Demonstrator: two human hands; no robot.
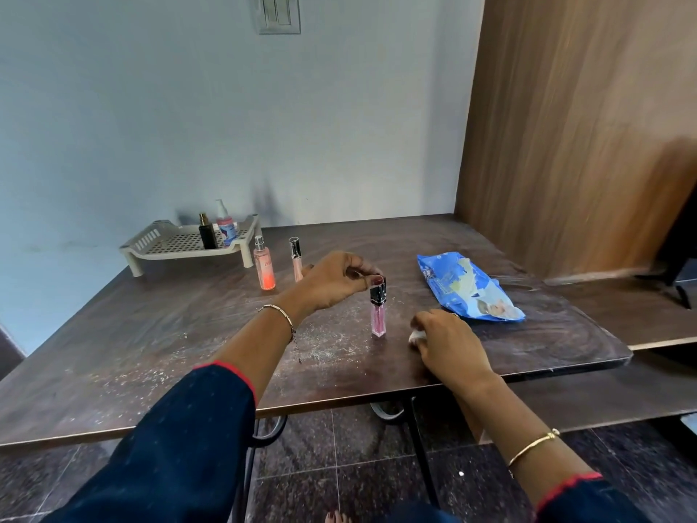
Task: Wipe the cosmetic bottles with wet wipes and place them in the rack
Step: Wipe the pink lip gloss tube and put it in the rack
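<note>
Brown table (151, 352) holds the rack (181, 241) far left; near centre, the left hand (332, 281) pinches the cap of an upright pink tube (378, 315). The right hand (449, 345) beside it clutches a wipe (416, 337); hard rubbing could tip the pink tube.

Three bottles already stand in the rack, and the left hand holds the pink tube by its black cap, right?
Not three: the head view shows two in the rack, a black bottle and a pump bottle. The left hand does pinch the pink tube by its black cap.
</note>
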